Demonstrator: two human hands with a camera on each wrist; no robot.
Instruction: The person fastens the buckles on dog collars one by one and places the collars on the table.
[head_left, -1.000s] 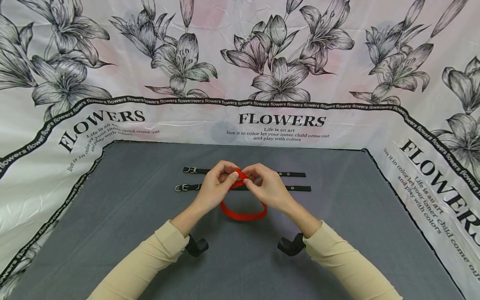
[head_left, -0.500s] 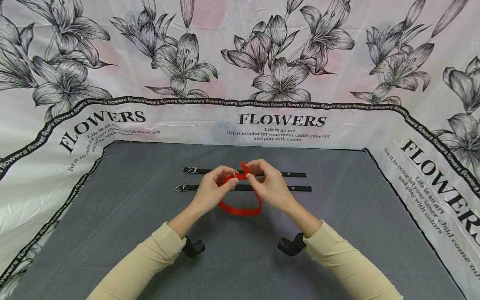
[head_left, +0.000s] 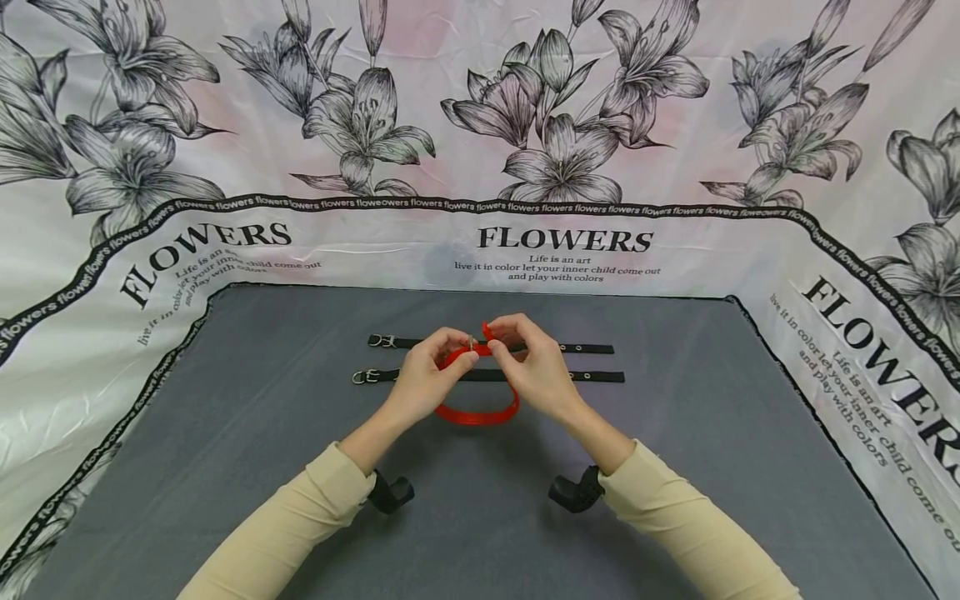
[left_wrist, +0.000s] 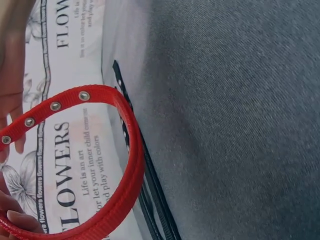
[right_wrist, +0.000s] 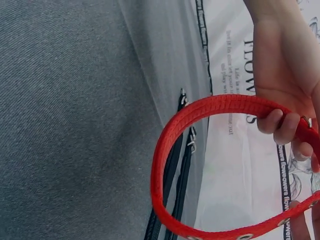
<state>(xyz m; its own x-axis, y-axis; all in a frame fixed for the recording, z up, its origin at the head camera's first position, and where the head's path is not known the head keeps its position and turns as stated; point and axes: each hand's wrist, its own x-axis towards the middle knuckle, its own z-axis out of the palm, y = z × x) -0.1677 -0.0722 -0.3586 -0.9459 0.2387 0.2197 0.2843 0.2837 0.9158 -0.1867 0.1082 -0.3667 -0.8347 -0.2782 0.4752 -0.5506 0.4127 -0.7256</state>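
A red collar (head_left: 477, 418) with metal eyelets is held up in a loop between my two hands, above the grey cloth. My left hand (head_left: 429, 372) grips its buckle end; a bit of metal shows by the fingertips. On the other side, my right hand (head_left: 537, 367) pinches the eyelet end, whose tip points up. In the left wrist view several eyelets line the red strap (left_wrist: 55, 106). The right wrist view has the left hand's fingers (right_wrist: 285, 127) curled round the padded band. Whether the strap passes through the buckle is too small to tell.
Behind and below the hands, two black collars (head_left: 602, 377) (head_left: 591, 349) lie flat, roughly parallel, buckles to the left. The grey cloth (head_left: 480, 517) covers the table. A white flower-printed sheet (head_left: 390, 242) hangs behind and along the sides. Black wrist mounts (head_left: 577, 492) sit below both hands.
My hands have parted slightly from where they met, baring metal and the strap's tip. The red loop has shifted a little left and up. The black collars stay put.
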